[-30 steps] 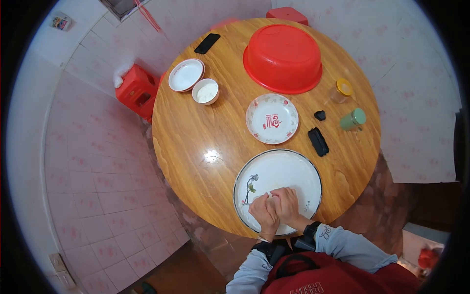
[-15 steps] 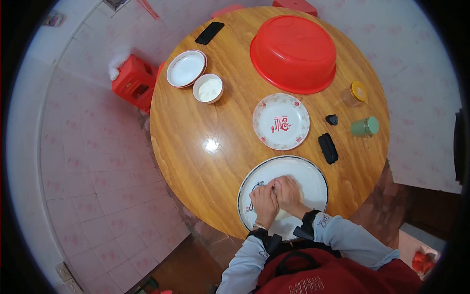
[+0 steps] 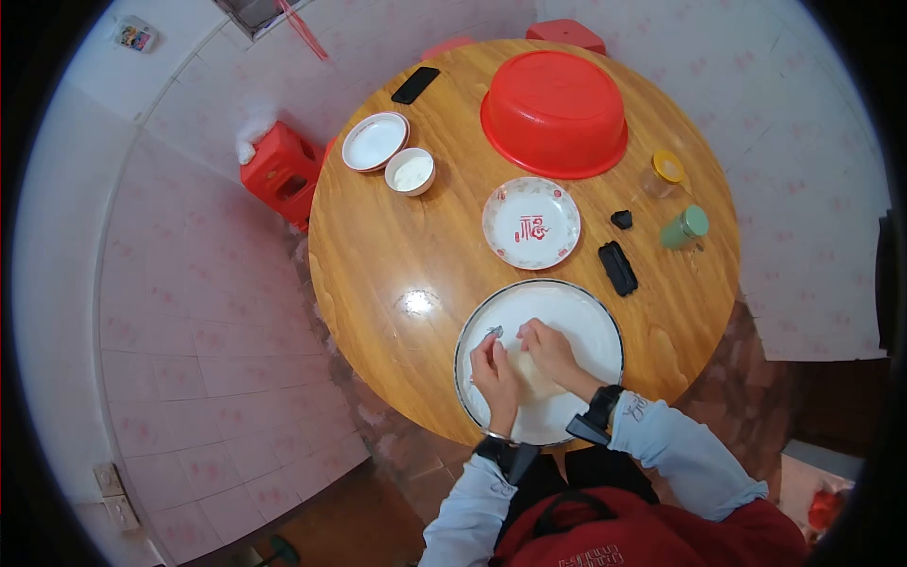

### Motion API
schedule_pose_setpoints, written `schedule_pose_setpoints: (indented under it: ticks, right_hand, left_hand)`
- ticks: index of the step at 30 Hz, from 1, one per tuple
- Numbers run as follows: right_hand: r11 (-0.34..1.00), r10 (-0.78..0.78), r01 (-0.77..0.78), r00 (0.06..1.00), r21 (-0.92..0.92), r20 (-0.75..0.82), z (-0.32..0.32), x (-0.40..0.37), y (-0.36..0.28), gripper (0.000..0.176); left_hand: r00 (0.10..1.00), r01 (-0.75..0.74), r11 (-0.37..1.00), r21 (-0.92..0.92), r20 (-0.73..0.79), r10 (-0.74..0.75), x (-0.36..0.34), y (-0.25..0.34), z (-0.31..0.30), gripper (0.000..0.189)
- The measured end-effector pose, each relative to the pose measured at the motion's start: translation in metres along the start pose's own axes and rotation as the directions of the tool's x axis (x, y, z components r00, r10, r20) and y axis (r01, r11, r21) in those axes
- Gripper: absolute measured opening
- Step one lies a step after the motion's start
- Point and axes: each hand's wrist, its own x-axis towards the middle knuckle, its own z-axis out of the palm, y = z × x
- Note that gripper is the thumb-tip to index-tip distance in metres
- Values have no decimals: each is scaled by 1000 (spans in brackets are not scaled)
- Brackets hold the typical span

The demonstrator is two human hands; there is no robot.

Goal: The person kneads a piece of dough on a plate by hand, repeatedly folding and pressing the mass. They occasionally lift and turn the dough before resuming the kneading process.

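Observation:
A pale, flattened piece of dough (image 3: 536,376) lies in a large white round tray (image 3: 593,326) with a dark rim, at the near edge of the table. My left hand (image 3: 494,380) is closed at the dough's left edge, fingers bent together. Across from it, my right hand (image 3: 552,352) curls its fingers over the far edge of the dough. Both hands partly cover the dough, so their exact hold on it is partly hidden. Dark straps sit around both wrists.
Beyond the tray stand a patterned plate (image 3: 531,224) and an upturned red basin (image 3: 555,109). On the right are a green-lidded container (image 3: 685,228), a yellow-lidded jar (image 3: 662,174) and a black case (image 3: 618,268). A bowl of white powder (image 3: 410,173), stacked plates (image 3: 374,142) and a phone (image 3: 416,85) are at left.
My hands have moved apart from their joined position, uncovering more of the dough between them. The camera view has shifted slightly.

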Motion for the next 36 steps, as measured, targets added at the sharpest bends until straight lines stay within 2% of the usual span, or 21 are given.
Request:
schedule_pose_setpoints:
  ticks: [1, 2, 3, 4, 5, 6, 7, 9, 13, 16, 23, 25, 26, 28, 30, 36]
  right_hand:
    - [1000, -4, 4, 1000, 4, -2, -4, -9, -13, 32]
    - [991, -41, 44, 999, -124, 30, -4, -22, -26, 29]
    - [964, -72, 86, 995, -251, 66, -2, -31, -32, 25]
    - [964, -72, 86, 995, -251, 65, 1, -40, -30, 25]
    - [925, -282, 271, 959, -267, -6, 3, -48, -26, 20]
    - [847, -480, 442, 874, -295, -70, 5, -54, -24, 15]
    - [811, -509, 466, 860, -355, -32, 5, -60, -23, 10]
    - [806, -535, 496, 844, -324, -38, 7, -70, -22, 11]
    - [744, -636, 584, 769, -324, -73, 17, -68, -10, 16]
    - [718, -643, 590, 766, -369, -25, 24, -59, -2, 18]
    - [719, -611, 559, 792, -412, 8, 31, -25, 1, 19]
    - [785, -522, 474, 853, -399, -16, 32, -15, -3, 17]
    - [784, -524, 476, 851, -398, -15, 32, -12, -4, 17]
    - [858, -385, 358, 923, -367, 0, 33, -6, -6, 12]
    - [880, -373, 348, 928, -323, -18, 36, 1, -5, 12]
    - [925, -309, 298, 951, -237, -12, 48, 18, 20, 21]
  left_hand:
    - [999, 33, 990, 137, 18, -36, -7, 17, -7, 23]
    - [999, 29, 990, 138, 17, -32, -15, 25, -9, 23]
    - [999, -24, 975, 221, -29, 31, -23, 30, -7, 22]
    - [993, -69, 950, 305, -69, 95, -31, 31, -6, 21]
    - [989, -91, 927, 364, -79, 128, -39, 23, -9, 22]
    - [989, -88, 927, 364, -81, 126, -44, 22, -13, 22]
    - [986, -130, 902, 411, -42, 162, -49, 23, -16, 24]
    - [983, -178, 879, 442, 31, 183, -60, 16, -25, 30]
    - [976, -205, 878, 432, 22, 218, -64, -1, -29, 31]
    - [982, -179, 886, 427, 15, 191, -56, -15, -29, 33]
    - [954, -292, 845, 447, 199, 225, -20, -33, -28, 32]
    - [944, -316, 834, 453, 242, 226, -9, -32, -27, 32]
    - [940, -318, 832, 455, 267, 213, -4, -32, -26, 32]
    - [934, -329, 826, 458, 287, 213, 4, -32, -25, 32]
    - [923, -348, 831, 434, 317, 220, 10, -31, -23, 32]
    - [961, -257, 894, 367, 190, 199, 16, -28, -16, 36]
